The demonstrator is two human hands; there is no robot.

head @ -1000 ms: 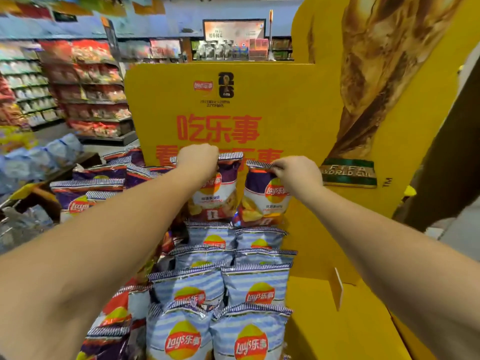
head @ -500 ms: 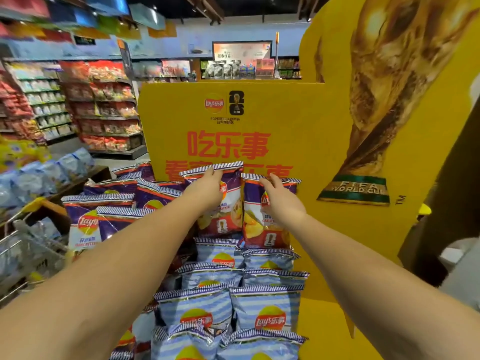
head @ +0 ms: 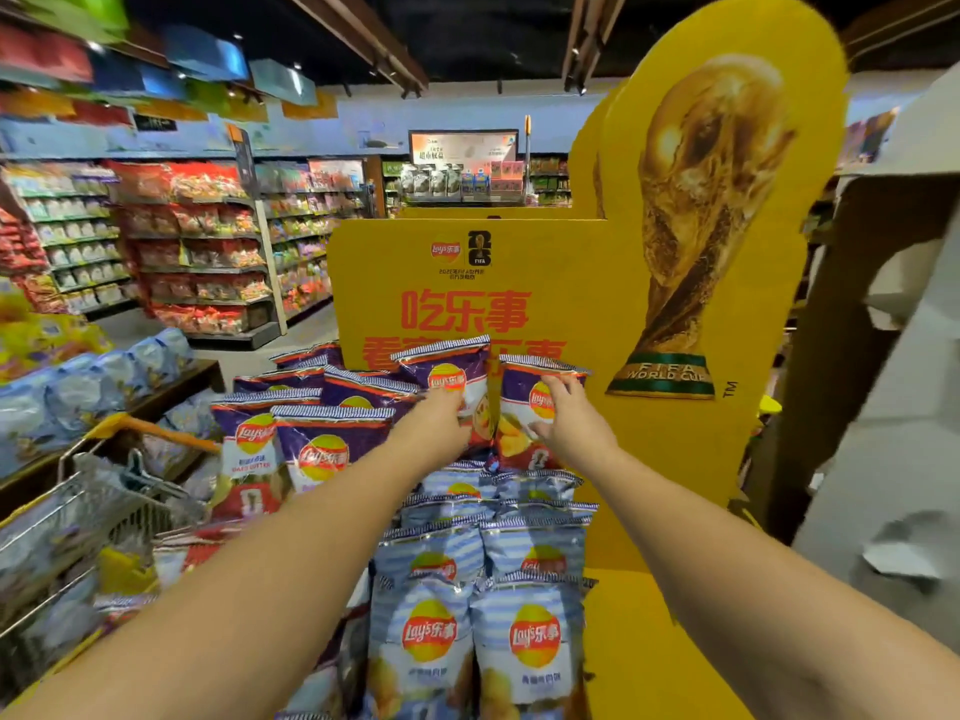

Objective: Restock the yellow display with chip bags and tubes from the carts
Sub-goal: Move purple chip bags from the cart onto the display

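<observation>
Purple chip bags under both your hands at the yellow display (head: 582,283).
Your left hand (head: 439,426) presses flat on one purple bag (head: 452,371); your right hand (head: 569,423), fingers spread, touches its three-o'clock neighbour (head: 524,402).

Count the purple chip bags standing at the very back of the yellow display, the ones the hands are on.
2, side by side against the yellow backboard: the left purple bag under the left hand, the right purple bag under the right hand. Others behind may be hidden.

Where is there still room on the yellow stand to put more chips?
Bare yellow shelf lies right of the blue-striped bags, below the trophy picture. The left side is crowded: purple bags overlap beside the cart, and both hands, left and right, press the top purple pair.
</observation>
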